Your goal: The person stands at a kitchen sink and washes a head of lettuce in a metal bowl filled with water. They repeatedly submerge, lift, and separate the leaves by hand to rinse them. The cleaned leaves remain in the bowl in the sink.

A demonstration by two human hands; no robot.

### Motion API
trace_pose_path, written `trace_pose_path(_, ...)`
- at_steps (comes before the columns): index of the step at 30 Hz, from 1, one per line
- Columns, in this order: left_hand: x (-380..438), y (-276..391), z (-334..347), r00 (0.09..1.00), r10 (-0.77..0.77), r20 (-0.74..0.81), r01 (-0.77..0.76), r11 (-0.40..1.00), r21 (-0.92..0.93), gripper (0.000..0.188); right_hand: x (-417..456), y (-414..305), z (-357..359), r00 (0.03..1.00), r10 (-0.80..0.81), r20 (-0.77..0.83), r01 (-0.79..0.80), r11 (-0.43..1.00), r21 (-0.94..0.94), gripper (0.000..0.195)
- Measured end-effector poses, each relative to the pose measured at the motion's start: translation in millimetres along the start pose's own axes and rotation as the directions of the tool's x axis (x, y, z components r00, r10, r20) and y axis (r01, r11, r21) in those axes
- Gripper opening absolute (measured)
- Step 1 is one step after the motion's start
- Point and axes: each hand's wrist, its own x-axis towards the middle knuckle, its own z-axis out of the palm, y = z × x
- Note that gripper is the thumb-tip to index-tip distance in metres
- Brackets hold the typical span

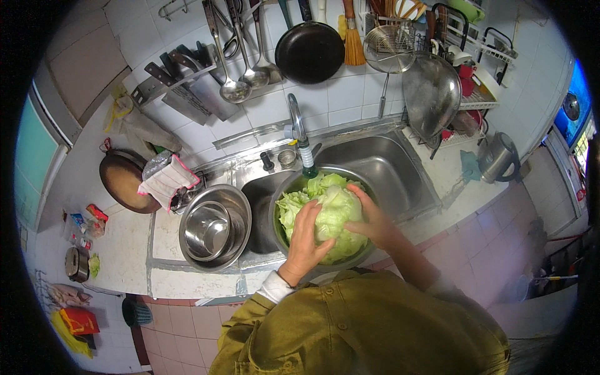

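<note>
My left hand point(303, 239) and my right hand point(375, 219) hold a pale green head of lettuce point(338, 213) from either side. Beneath it is a large stainless steel basin point(277, 234), set across the divider of a double sink. Loose lettuce leaves point(293, 206) lie in the basin to the left of the head and behind it. The faucet point(298, 117) reaches over the basin's back rim, its ribbed hose end point(307, 161) just above the leaves. Whether water is running cannot be told.
Two nested steel bowls point(243, 211) stand left of the sink's left bowl point(262, 187). The right sink bowl point(398, 164) lies beyond the basin. Knives point(187, 96), ladles point(236, 89) and a black frying pan point(309, 52) hang on the tiled wall. A steel kettle point(499, 157) stands far right.
</note>
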Motion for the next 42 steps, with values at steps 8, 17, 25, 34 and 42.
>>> trace_pose_path(8, -3.1, -5.7, 1.0, 0.997, -0.025, -0.073, 0.022, 0.999, -0.031, 0.073, 0.1, 7.5, -4.0, 1.000, 0.011, -0.020, -0.008, 0.984, 0.180, 0.067)
trace_pose_path(17, -10.7, -7.5, 3.7, 0.965, -0.246, -0.094, 0.215, 0.942, -0.258, 0.067, 6.5, 28.2, -10.1, 0.972, 0.110, -0.206, -0.067, 0.976, 0.208, 0.050)
trace_pose_path(25, -18.7, -10.9, 11.1, 0.792, -0.608, 0.061, 0.356, 0.378, -0.855, 0.046, 2.4, 29.2, -24.2, 0.911, 0.187, -0.367, -0.154, 0.981, 0.117, 0.034)
trace_pose_path(34, -15.8, -37.0, -5.4, 0.591, -0.773, 0.228, 0.062, -0.238, -0.969, 0.045, -2.8, 57.3, -41.4, 0.859, 0.338, -0.386, -0.159, 0.890, 0.427, 0.033)
trace_pose_path(42, -30.3, -42.4, -4.1, 0.619, -0.776, 0.119, 0.587, 0.356, -0.727, 0.045, -0.3, 32.9, -63.2, 0.802, 0.216, -0.557, -0.022, 0.943, 0.333, 0.035)
